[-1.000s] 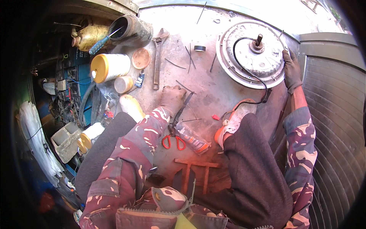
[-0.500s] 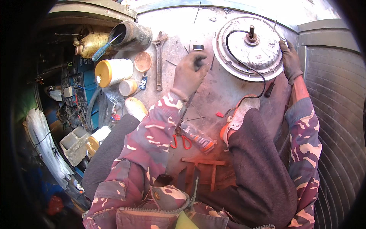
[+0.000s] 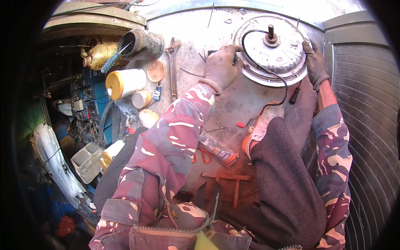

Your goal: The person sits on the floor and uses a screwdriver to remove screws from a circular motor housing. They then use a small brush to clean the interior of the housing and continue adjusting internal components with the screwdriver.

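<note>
A round, pale metal hub motor (image 3: 277,54) lies flat on the floor, with a threaded axle (image 3: 271,35) standing up from its middle. A black cable (image 3: 266,66) runs from the axle, across the cover and down toward my shoe. My right hand (image 3: 315,64), gloved, is closed round the motor's right rim. On the opposite side my gloved left hand (image 3: 221,68) has its fingers bent against the left rim; the fingertips are partly hidden. A small black roll (image 3: 211,53) shows just behind the left hand. Below the motor lies a black-handled screwdriver (image 3: 294,96).
To the left lie an adjustable wrench (image 3: 173,66), a yellow-lidded white tub (image 3: 125,83) and a dark can (image 3: 146,45) with a blue-handled screwdriver (image 3: 110,62). Red-handled scissors (image 3: 205,155) and a plastic packet (image 3: 218,150) lie between my legs. A ribbed metal panel (image 3: 364,104) stands at right.
My left hand has moved right, from the open floor to the motor's left rim, partly covering the black roll. My right hand stays on the right rim.
</note>
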Motion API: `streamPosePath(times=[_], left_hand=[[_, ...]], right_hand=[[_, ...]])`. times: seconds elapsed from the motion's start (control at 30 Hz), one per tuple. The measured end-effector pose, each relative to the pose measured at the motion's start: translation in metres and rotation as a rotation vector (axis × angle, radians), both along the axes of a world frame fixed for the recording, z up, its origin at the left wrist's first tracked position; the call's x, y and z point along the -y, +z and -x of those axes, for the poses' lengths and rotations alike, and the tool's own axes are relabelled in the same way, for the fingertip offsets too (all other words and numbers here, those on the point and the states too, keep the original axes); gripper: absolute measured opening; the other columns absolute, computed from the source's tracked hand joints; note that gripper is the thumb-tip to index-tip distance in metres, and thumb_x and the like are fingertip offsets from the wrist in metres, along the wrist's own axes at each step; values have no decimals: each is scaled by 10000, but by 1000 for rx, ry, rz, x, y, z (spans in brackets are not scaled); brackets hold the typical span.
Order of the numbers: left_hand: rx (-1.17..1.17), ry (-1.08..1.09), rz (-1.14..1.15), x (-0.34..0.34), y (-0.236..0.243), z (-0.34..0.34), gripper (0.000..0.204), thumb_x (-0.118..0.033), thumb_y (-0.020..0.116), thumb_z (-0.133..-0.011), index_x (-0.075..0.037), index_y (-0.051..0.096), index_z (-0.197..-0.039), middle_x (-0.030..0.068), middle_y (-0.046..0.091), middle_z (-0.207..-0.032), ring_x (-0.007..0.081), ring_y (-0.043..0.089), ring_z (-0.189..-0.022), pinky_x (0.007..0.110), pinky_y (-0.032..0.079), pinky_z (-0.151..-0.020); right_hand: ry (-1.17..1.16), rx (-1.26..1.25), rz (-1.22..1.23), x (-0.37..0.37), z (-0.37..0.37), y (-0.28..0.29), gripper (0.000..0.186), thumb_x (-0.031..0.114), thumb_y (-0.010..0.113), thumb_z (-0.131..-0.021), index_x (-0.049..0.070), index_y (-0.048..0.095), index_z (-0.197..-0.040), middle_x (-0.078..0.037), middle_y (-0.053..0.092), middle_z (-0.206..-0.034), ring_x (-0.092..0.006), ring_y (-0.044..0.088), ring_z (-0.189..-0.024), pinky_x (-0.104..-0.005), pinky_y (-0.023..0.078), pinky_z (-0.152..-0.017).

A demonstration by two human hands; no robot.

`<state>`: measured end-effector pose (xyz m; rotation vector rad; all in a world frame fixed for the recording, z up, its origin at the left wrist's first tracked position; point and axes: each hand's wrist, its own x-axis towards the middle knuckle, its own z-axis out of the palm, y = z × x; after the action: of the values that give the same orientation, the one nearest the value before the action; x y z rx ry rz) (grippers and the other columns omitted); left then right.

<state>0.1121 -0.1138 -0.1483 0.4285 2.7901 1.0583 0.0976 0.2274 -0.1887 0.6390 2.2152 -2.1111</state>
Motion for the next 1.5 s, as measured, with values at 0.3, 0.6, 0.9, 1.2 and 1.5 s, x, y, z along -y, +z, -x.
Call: streamPosePath(times=[0.3, 0.6, 0.9, 1.2, 1.5], left_hand=[[-237, -139, 183, 3, -2, 13, 445, -175, 758, -877, -85, 660, -1301, 162, 716, -1043, 370, 709, -930, 458, 565, -839], [-210, -205, 250, 3, 2, 12, 515, -146, 725, -891, -119, 617, -1394, 166, 704, -1031, 367, 690, -921, 469, 544, -834], [-275, -203, 176, 4, -2, 8, 533, -123, 741, -881, -112, 612, -1397, 151, 686, -990, 354, 680, -873, 463, 540, -798], [-307, -222, 39, 6, -8, 3, 413, -142, 740, -882, -82, 677, -1286, 159, 711, -966, 350, 702, -900, 461, 554, -789], [-151, -71, -165, 1, -13, 5, 324, -73, 773, -841, -87, 737, -1163, 160, 720, -1001, 345, 716, -897, 431, 580, -807]], right_hand=[[9, 11, 18, -2, 4, -5, 554, 301, 654, -1074, -62, 509, -1467, -134, 680, -1294, -163, 648, -1160, -270, 525, -986], [47, 31, -27, 1, 8, 0, 543, 260, 631, -1087, -63, 472, -1494, -126, 669, -1306, -151, 642, -1175, -260, 523, -992], [39, 47, -49, 4, 9, 2, 567, 266, 636, -1084, -70, 455, -1503, -135, 665, -1306, -158, 646, -1168, -259, 531, -987], [19, 24, 1, -1, 10, -7, 591, 305, 672, -1063, -57, 477, -1488, -144, 666, -1298, -177, 654, -1163, -275, 544, -985], [-15, 27, 49, -3, 8, -10, 585, 340, 658, -1066, -72, 520, -1458, -146, 691, -1266, -176, 660, -1130, -279, 540, -968]])
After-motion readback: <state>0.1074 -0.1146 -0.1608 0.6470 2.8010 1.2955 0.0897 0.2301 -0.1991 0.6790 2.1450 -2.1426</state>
